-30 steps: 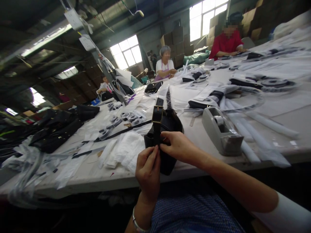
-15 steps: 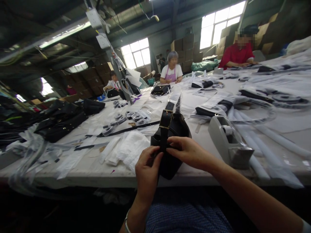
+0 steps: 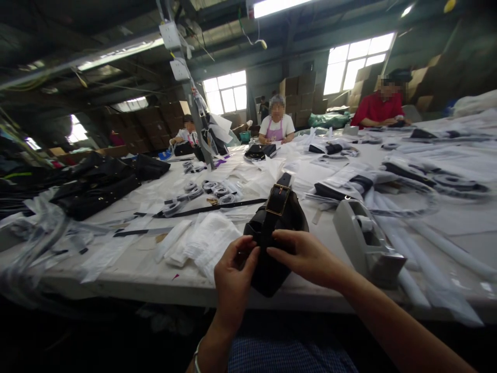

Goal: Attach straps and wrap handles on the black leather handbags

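A small black handbag (image 3: 295, 220) sits at the table's front edge, directly before me. Its strap runs up the middle and carries a gold-framed buckle (image 3: 278, 200). From the left, my left hand (image 3: 235, 272) is closed in a pinch at the strap's lower part. My right hand (image 3: 306, 256) pinches the same area from the right, thumb and index finger close together. The fingertips of both hands nearly meet below the buckle. What exactly lies between the fingers is partly hidden by the dark leather.
Right of the bag stands a grey tape dispenser (image 3: 367, 243). White wrapping sheets (image 3: 212, 241) and a long black strap (image 3: 217, 207) lie to the left. Black bags (image 3: 97, 181) are heaped farther left. Co-workers (image 3: 276, 124) sit across the table (image 3: 135, 295).
The bag and its buckle have tilted slightly to the right, and a pale striped strip beside the strap no longer shows. Both hands stay at the strap. The view has shifted a little.
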The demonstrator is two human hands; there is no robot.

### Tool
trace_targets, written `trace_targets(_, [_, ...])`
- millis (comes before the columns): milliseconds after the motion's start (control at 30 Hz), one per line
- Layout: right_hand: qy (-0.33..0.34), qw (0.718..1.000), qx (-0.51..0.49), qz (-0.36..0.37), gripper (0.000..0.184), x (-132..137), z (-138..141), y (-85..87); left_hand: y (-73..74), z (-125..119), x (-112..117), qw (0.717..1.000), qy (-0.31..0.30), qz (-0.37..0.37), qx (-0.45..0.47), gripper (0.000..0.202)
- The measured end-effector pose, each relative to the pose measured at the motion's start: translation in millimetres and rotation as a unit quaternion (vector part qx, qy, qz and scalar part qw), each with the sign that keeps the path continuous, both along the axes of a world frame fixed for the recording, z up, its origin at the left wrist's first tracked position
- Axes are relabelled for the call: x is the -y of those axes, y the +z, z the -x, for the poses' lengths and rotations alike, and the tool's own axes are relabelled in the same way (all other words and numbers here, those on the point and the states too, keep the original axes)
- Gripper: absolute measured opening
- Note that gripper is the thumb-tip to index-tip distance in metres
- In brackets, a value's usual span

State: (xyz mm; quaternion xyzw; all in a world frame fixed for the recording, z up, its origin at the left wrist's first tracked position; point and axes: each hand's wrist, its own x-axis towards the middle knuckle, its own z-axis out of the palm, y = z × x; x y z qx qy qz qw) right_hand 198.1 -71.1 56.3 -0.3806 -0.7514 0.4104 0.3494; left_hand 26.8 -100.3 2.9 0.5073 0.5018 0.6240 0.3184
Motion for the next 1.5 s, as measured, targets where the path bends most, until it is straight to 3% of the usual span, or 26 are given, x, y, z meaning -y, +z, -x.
trace_targets(300, [-0.084,0.996,0.027,0.001,0.023,0,12,-1.5,4.9,3,13,0.999,-0.022,0.037,-0.032,0.023])
trace_targets(467, [-0.075,0.996,0.039,0.000,0.024,-1,13,1.9,4.1,7,13,0.994,-0.064,0.076,0.036,0.020])
trace_targets(667, [-0.075,0.995,0.062,-0.013,0.017,-1,9,0.1,2.7,6,7,0.992,-0.053,0.082,0.082,0.021])
trace_targets(1000, [-0.078,0.995,0.054,-0.020,0.018,-1,15,1.3,8.7,10,4,0.993,-0.065,0.081,0.056,0.019])
trace_targets(1267, [-0.113,0.993,0.040,-0.007,0.013,2,19,-2.4,14.9,13,6,0.997,-0.060,0.044,-0.034,0.013])
trace_targets(1500, [-0.168,0.984,0.046,-0.027,0.013,7,25,-8.4,11.0,12,1,0.994,-0.072,0.071,0.051,0.024])
